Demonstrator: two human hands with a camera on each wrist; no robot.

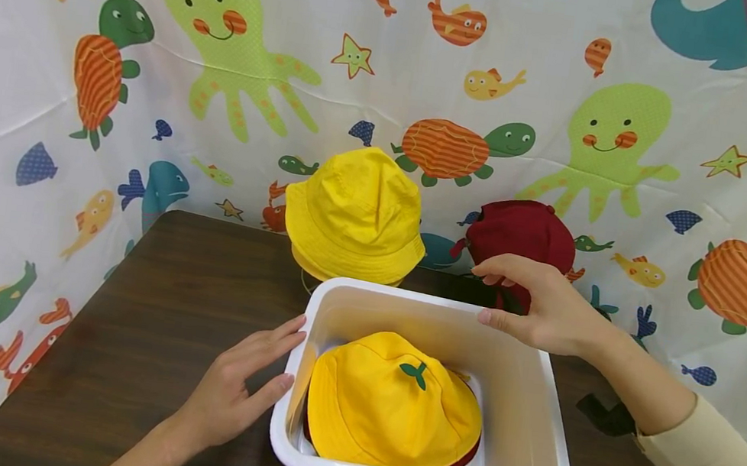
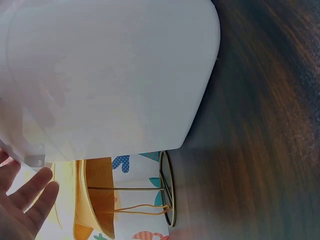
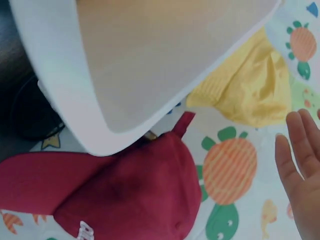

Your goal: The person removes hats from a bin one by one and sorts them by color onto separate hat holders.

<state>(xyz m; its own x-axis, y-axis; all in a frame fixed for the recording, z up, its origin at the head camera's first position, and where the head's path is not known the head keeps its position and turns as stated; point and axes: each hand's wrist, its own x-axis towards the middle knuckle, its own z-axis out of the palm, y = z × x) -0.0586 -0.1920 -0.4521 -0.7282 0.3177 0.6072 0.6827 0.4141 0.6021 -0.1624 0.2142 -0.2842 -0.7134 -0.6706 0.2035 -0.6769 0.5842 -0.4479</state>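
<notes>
Dark wood tabletop (image 1: 202,283), white bin (image 1: 524,427) on it, yellow hat (image 1: 388,411) inside. Left hand (image 1: 240,375): grip spread, fingertips at bin's left rim. Right hand (image 1: 541,310): grip parted, loose, by far rim near red cap (image 1: 522,234).

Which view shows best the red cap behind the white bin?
The right wrist view: the red cap appears large there, with its brim and white marking. In the head view, the right hand partly hides it; the left wrist view does not show it.
</notes>
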